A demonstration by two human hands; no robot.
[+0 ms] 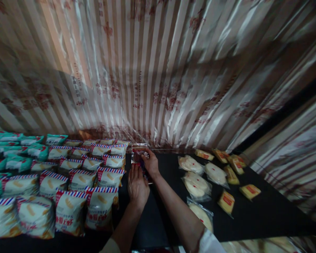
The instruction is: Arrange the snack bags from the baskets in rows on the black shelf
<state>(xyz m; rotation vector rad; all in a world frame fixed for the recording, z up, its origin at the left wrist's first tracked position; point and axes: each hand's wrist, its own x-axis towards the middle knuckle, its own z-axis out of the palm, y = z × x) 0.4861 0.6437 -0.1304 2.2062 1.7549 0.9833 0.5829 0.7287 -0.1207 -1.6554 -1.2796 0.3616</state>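
Note:
A shiny dark red packet [139, 149] lies on the black tabletop at the middle back, beside the rows of bread bags. My left hand [138, 186] rests flat at its near end, fingers stretched forward and side by side. My right hand [150, 164] comes in from the right, with thumb and fingers bent around the packet's right side. Both hands cover much of the packet, so its print and near part are hidden. White bread bags with red-and-blue striped tops [101, 208] stand just left of my left hand.
Green bags [18, 162] stand in rows at the far left. Right of my arms lie round pale flatbreads in clear wrap [197, 186] and several small yellow packets [226, 201]. Behind the black table [173, 211] hangs a striped, shiny plastic sheet [158, 77].

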